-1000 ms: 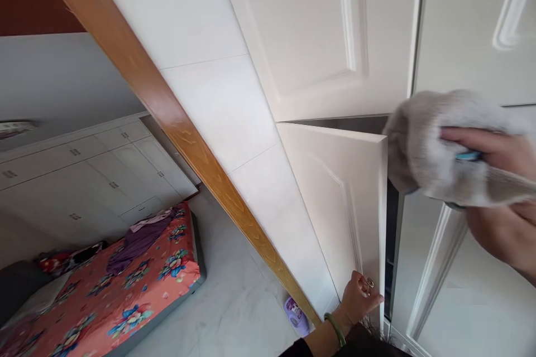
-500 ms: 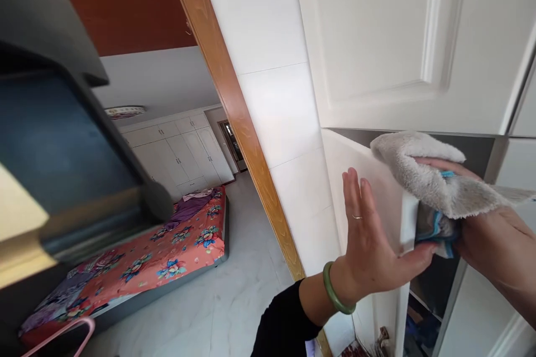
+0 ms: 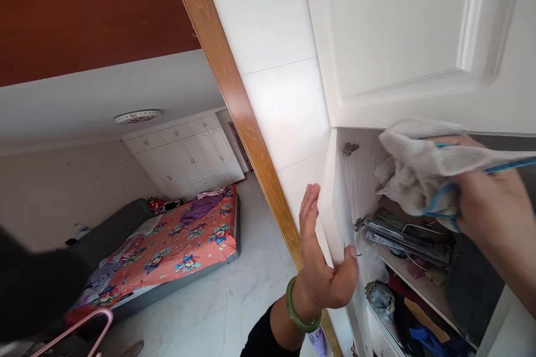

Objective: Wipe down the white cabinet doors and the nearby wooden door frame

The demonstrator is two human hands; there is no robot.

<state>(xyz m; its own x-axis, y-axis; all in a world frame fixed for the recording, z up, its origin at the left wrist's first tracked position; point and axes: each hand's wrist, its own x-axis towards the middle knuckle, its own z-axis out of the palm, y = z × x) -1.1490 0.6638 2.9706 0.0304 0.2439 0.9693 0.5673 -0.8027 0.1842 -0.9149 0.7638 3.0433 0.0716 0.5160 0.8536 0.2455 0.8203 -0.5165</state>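
Observation:
My left hand [image 3: 324, 262], with a green bangle at the wrist, grips the free edge of a white cabinet door [image 3: 335, 212]. Its fingers lie on the outer face and the thumb on the inner side. The door stands wide open on its hinges. In my right hand [image 3: 489, 201] is a bunched grey cloth [image 3: 412, 170] with blue edging, held in front of the cabinet opening. The cloth and hand are slightly blurred, and the fingers are partly hidden by its folds. Behind them, a shelf [image 3: 419, 284] carries a stack of flat items [image 3: 408, 240] and plastic bags.
A closed upper cabinet door [image 3: 402, 28] hangs above the opening. Blue and dark things [image 3: 427, 337] fill the lower compartment. To the left are a wooden door frame [image 3: 238, 100], a bed with a flowered cover [image 3: 188, 240] and a pink hanger-like loop [image 3: 104, 315].
The cabinet door has swung wider to the left, and my left hand has closed around its edge. The cloth has come off the door's edge, and the shelves inside now show.

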